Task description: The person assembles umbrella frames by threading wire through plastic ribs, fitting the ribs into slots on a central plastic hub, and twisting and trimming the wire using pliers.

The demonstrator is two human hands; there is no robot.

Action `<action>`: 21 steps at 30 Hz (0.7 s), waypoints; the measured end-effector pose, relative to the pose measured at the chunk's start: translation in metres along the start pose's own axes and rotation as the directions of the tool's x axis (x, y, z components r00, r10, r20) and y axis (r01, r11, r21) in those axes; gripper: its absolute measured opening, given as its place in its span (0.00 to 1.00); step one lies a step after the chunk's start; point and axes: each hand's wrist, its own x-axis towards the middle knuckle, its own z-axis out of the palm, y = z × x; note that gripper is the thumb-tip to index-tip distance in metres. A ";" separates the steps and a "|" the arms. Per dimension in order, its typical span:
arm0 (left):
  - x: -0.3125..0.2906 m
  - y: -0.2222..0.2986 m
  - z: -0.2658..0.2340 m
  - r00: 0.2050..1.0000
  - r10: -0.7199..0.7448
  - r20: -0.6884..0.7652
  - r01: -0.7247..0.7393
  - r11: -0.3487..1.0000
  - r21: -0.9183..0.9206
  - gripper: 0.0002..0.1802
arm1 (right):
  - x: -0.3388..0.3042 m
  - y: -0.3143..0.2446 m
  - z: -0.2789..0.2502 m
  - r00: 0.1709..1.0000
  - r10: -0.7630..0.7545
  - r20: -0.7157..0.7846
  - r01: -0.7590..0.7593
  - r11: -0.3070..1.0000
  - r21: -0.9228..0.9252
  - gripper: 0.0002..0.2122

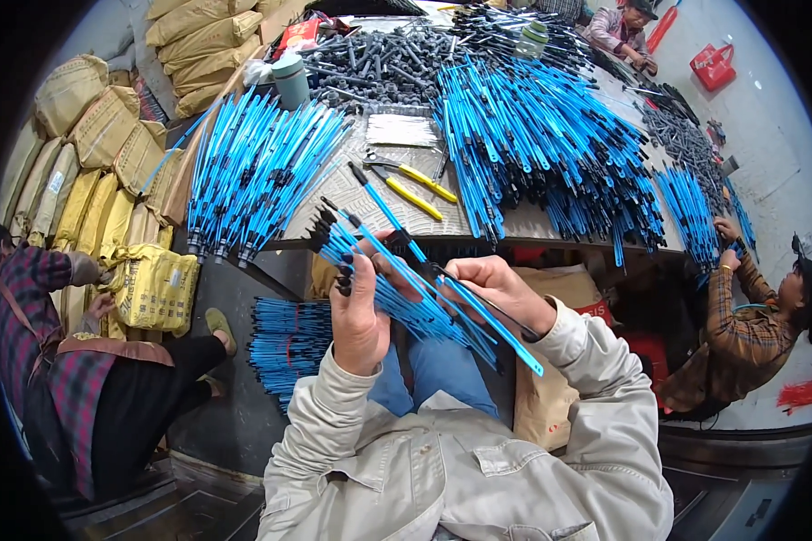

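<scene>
In front of my chest, my left hand (361, 316) is closed round a bundle of thin blue strips with black ends (410, 305). My right hand (501, 290) grips a longer, flat blue strip with black fittings (493, 328), which slants across the bundle. Its upper part reaches toward the table edge. Just beyond my hands, pliers with yellow handles (410, 197) lie on the patterned table top. Large piles of similar blue strips stand on both sides, one pile at the left (266, 171) and a bigger pile at the right (541, 135).
Behind the pliers are thin white strips (401, 130), a green cup (290, 83) and a heap of dark tubular parts (392, 59). Tied blue strips (289, 338) lie below the table. Sacks (108, 131) line the left. People work at left (90, 361), right (731, 316) and far right (615, 32).
</scene>
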 end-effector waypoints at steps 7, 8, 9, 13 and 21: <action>0.013 0.001 -0.015 0.996 0.078 -0.029 -0.074 0.988 0.137 0.13 | 0.015 -0.002 0.003 0.996 -0.072 0.059 0.087 0.948 -0.306 0.09; 0.015 0.004 -0.018 0.998 0.038 -0.049 -0.034 0.995 0.089 0.13 | 0.016 -0.007 0.002 0.995 -0.029 0.096 0.062 0.929 -0.365 0.09; 0.017 0.004 -0.021 0.998 0.038 -0.056 -0.033 0.996 0.087 0.13 | 0.018 -0.017 0.001 0.995 -0.023 0.100 0.058 0.930 -0.364 0.09; 0.023 0.004 -0.034 0.999 0.027 0.029 -0.026 0.998 -0.056 0.13 | 0.047 -0.052 -0.072 0.879 -0.381 0.286 0.349 0.104 -0.931 0.05; 0.021 0.018 -0.032 0.983 -0.134 0.128 0.137 0.990 -0.015 0.11 | 0.087 -0.101 -0.262 0.685 -0.542 -0.487 -0.723 -0.426 -0.543 0.12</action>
